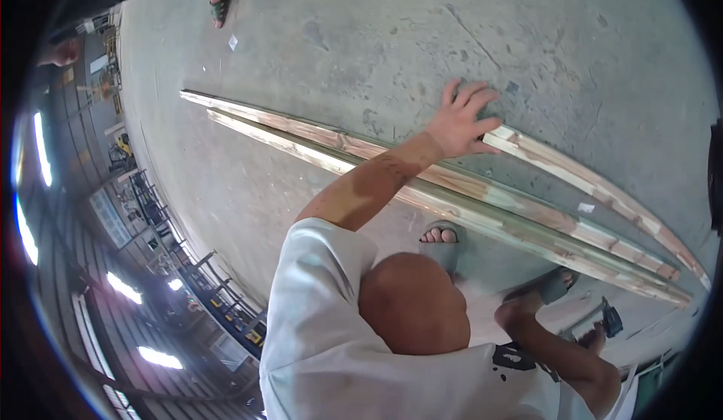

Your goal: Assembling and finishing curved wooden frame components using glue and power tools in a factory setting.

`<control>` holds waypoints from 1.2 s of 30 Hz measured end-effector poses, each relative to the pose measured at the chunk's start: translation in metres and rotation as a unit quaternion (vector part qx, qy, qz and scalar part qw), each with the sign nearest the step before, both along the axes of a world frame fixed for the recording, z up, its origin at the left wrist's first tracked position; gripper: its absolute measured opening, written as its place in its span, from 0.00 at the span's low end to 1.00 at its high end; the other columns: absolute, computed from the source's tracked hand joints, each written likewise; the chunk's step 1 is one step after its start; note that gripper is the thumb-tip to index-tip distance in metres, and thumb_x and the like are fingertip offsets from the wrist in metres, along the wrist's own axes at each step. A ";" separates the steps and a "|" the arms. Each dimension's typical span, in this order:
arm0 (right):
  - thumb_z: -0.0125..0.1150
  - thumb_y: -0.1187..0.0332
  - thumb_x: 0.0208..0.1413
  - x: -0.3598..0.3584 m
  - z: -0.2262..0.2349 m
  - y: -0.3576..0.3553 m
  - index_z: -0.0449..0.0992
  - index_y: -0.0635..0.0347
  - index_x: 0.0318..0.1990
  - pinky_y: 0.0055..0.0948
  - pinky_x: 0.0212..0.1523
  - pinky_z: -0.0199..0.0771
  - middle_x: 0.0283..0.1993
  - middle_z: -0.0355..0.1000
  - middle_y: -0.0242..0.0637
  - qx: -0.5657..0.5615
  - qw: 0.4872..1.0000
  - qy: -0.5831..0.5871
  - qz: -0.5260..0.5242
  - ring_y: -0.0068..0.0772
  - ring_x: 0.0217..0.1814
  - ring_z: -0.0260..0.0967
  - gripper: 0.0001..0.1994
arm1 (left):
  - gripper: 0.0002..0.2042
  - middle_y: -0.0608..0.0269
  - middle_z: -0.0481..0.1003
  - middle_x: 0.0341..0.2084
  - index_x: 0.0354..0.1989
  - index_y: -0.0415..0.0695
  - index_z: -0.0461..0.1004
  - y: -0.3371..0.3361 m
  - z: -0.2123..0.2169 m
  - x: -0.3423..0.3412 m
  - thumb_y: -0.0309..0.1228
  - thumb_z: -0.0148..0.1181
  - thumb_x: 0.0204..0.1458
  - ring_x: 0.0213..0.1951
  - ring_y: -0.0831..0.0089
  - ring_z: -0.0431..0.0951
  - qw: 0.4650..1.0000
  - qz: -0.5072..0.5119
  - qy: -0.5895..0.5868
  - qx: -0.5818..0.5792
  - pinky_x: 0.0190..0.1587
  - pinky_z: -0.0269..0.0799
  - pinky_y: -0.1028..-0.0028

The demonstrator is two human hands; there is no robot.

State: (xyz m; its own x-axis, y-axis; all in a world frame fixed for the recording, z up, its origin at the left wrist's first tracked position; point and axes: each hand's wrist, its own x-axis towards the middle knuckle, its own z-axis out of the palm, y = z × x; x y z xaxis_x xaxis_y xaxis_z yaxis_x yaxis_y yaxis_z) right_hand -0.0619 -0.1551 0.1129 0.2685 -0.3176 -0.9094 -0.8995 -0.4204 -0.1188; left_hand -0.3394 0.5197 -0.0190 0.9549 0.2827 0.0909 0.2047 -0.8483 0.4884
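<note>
My left hand (463,123) reaches across to the near end of a narrow wooden batten (576,171). Its thumb and index finger straddle that end, while the other fingers spread out over the floor. From there the batten runs away to the right. Two more long wooden battens lie side by side beneath my left forearm: an outer one (316,132) and an inner one (489,220) nearer my feet. My right hand does not show.
My bent knee (414,303) and a grey sandal (444,251) are close to the inner batten. A dark sandal (546,288) sits near its right part. Another person's foot (220,6) stands at the upper left. Racks with tools (211,292) line the left side.
</note>
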 end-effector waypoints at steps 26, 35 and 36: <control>0.67 0.72 0.40 -0.068 0.001 0.539 0.76 0.64 0.52 0.47 0.36 0.77 0.30 0.78 0.52 0.215 0.475 -0.097 0.848 0.60 0.34 0.77 0.26 | 0.19 0.68 0.69 0.61 0.47 0.62 0.78 0.014 -0.009 -0.005 0.55 0.65 0.50 0.69 0.60 0.61 0.998 -0.041 -0.054 -0.016 0.71 0.49 0.43; 0.68 0.69 0.46 -0.060 -0.003 0.549 0.75 0.61 0.56 0.46 0.51 0.75 0.41 0.79 0.54 0.175 0.501 -0.061 0.845 0.64 0.46 0.75 0.26 | 0.21 0.66 0.70 0.59 0.43 0.56 0.76 0.013 -0.019 -0.007 0.55 0.66 0.48 0.69 0.58 0.62 0.995 -0.022 -0.098 -0.018 0.71 0.50 0.43; 0.69 0.69 0.46 -0.059 -0.006 0.549 0.75 0.60 0.57 0.46 0.53 0.75 0.44 0.79 0.54 0.175 0.513 -0.040 0.840 0.64 0.47 0.74 0.27 | 0.21 0.66 0.70 0.59 0.43 0.56 0.76 0.012 -0.019 -0.005 0.55 0.66 0.48 0.69 0.58 0.62 0.995 -0.019 -0.097 -0.019 0.71 0.50 0.43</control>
State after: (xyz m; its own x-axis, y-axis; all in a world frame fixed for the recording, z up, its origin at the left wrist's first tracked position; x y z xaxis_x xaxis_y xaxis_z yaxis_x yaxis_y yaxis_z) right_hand -0.1205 0.3935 0.1072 -0.0620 0.6013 -0.7966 0.7095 -0.5348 -0.4589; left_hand -0.3445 0.5318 -0.0377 0.9305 0.2529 0.2650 0.0704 -0.8334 0.5482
